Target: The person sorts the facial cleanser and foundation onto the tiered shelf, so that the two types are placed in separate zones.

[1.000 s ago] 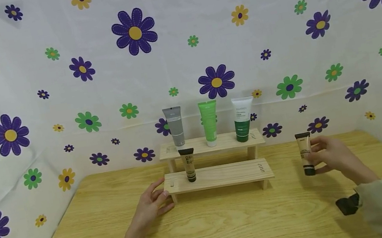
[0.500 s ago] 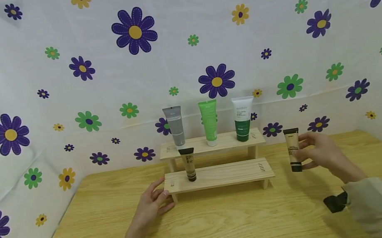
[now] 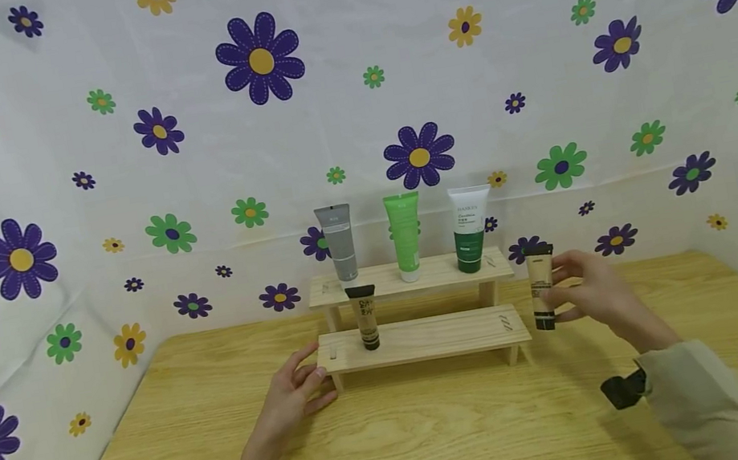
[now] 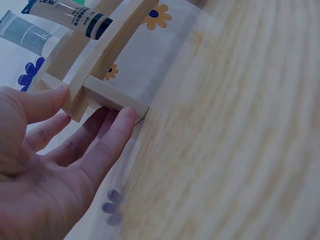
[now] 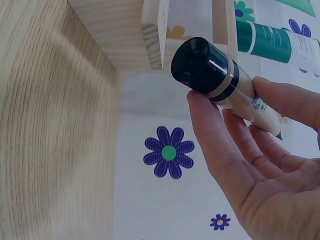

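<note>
My right hand [image 3: 592, 290] pinches a beige cosmetic tube [image 3: 541, 286] with a black cap and black crimped end. It holds the tube upright, cap down, just off the right end of a two-step wooden display stand [image 3: 446, 337]. In the right wrist view the black cap [image 5: 197, 65] points toward the camera, and the thumb and fingers grip the tube's body. My left hand [image 3: 290, 394] grips the left end of the lower step. In the left wrist view its thumb [image 4: 47, 102] lies against the plank's end and the fingers reach round the leg. Another black-and-beige tube [image 3: 367, 320] stands on the lower step's left part.
Along the upper step [image 3: 445, 272] stand a grey tube [image 3: 340, 244], a green tube [image 3: 405, 236] and a white-and-dark-green tube [image 3: 470, 229]. The stand rests on a wood-grain table [image 3: 432, 431]. Behind it hangs a flower-patterned cloth [image 3: 336, 121].
My right hand has carried the beige tube leftward and slightly up, closer to the stand's right end. The left hand and the standing tubes have stayed in place.
</note>
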Demonstrator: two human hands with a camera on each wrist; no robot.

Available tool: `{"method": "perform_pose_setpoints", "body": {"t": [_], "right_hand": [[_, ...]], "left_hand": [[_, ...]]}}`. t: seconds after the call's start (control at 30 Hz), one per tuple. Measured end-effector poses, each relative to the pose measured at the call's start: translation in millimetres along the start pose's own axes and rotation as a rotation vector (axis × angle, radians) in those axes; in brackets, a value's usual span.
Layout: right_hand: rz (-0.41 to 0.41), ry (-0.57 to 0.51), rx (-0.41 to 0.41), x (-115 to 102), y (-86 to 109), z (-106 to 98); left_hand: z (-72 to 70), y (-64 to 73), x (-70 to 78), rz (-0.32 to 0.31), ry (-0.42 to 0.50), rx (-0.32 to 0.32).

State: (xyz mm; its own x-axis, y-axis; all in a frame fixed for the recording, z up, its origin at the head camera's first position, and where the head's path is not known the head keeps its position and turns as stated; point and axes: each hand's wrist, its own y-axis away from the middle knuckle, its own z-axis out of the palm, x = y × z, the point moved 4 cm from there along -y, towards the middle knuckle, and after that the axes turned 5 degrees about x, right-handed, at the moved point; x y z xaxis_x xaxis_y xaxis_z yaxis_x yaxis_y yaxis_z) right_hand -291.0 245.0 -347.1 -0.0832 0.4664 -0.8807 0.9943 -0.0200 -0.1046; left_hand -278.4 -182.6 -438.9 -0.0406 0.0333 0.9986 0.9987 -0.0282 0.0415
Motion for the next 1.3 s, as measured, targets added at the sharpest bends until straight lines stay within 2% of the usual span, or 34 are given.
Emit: {"method": "perform_pose_setpoints", "body": {"t": [0.6, 0.97, 1.07, 1.3], "right_hand": [[-0.089, -0.064, -0.031, -14.5, -5.0, 25.6], [-0.186, -0.108, -0.042, -17.9, -5.0, 44.6], [-0.204, -0.105, -0.042, -17.9, -5.6, 49.4], [-0.192, -0.05, -0.031, -17.3, -6.0, 55.1]], "left_hand": [[0.3, -1.6, -2.0, 0.005, 0.004, -0.006], [-1.5, 0.7, -2.1, -0.003, 0.001, -0.005], [-1.9, 1.1, -2.2, -0.004, -0.002, -0.003], [-1.4, 0.7, -2.0, -0.002, 0.0, -0.004]]}}
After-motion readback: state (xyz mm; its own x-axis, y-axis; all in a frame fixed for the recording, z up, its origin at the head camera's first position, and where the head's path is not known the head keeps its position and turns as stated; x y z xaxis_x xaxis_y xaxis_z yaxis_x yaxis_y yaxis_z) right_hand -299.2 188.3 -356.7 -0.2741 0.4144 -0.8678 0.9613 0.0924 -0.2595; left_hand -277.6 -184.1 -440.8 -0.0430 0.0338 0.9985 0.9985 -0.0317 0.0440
